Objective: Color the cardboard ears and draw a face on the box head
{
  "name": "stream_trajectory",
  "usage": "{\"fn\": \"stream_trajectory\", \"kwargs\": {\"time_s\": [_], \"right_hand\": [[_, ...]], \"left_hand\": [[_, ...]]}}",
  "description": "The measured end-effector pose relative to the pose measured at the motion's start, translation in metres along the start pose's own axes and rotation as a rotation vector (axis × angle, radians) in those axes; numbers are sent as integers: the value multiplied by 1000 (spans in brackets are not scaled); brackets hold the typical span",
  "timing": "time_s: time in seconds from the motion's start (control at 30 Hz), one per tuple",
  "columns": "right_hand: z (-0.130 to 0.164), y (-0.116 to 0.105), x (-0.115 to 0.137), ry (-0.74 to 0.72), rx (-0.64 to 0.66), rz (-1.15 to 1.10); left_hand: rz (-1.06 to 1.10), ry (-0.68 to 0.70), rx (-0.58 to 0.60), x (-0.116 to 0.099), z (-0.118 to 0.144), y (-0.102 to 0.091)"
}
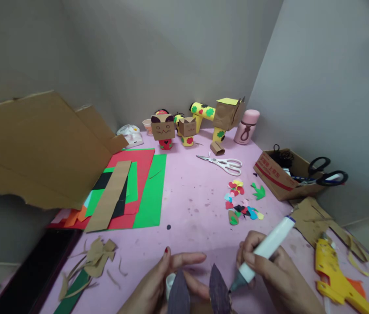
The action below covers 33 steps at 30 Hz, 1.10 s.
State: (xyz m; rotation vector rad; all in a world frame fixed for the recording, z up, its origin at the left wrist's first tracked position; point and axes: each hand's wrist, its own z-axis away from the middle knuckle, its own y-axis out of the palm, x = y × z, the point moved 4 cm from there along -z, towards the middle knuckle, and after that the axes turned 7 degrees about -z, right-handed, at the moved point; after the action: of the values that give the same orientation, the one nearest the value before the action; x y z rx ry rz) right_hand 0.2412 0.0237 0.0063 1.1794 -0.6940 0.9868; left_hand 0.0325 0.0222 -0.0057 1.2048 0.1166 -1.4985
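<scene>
My right hand (266,266) is closed round a thick white marker (269,244) with a blue end, held at a slant. Its dark tip touches the edge of the right one of two pointed, dark purple ears (219,290). They rise from a brown cardboard piece (199,306), mostly cut off by the bottom edge. My left hand (161,279) is curled behind the left ear (179,294) and steadies this piece, index finger stretched out. A small white cap-like thing (170,282) shows inside that hand, partly hidden.
Left are a large cardboard sheet (40,148), coloured paper (150,192), scraps (97,257) and a dark flat device (37,270). Cardboard animals (163,126), scissors (225,165) and a pink bottle (247,126) stand behind. Right are paper hearts (240,209), a tool box (274,174) and a yellow glue gun (331,270).
</scene>
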Motion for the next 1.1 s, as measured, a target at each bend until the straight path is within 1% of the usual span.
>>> {"fn": "stream_trajectory", "kwargs": {"time_s": [0.1,0.23,0.3,0.4,0.5,0.57,0.73,0.8,0.87,0.93,1.03,1.1], "right_hand": [[-1,-1,1,-22,-8,-14],[-1,3,-2,57,29,-65],[-2,3,-2,51,19,-46],[-2,2,1,-4,-20,-62],[1,5,-1,42,7,-120],[2,6,-2,73,20,-108],[1,-1,3,-29,-40,-30],[1,0,2,-11,-7,-57],[1,2,0,41,28,-91],[0,3,-2,72,33,-92],[-2,2,0,50,19,-57],[-3,2,1,28,3,-74]], "left_hand": [[70,-4,-16,2,-1,-1],[100,1,-16,5,-3,-2],[102,-1,-21,5,-3,-2],[104,-15,-20,4,-2,-2],[99,-15,-20,4,-2,-2],[86,-3,-21,4,-1,-2],[84,-18,-20,2,-1,-1],[78,-17,-22,1,-1,0],[69,-21,-18,1,-1,0],[58,-22,-20,1,0,-1],[46,-19,-29,2,0,-2],[37,-20,-22,1,0,-2]]}}
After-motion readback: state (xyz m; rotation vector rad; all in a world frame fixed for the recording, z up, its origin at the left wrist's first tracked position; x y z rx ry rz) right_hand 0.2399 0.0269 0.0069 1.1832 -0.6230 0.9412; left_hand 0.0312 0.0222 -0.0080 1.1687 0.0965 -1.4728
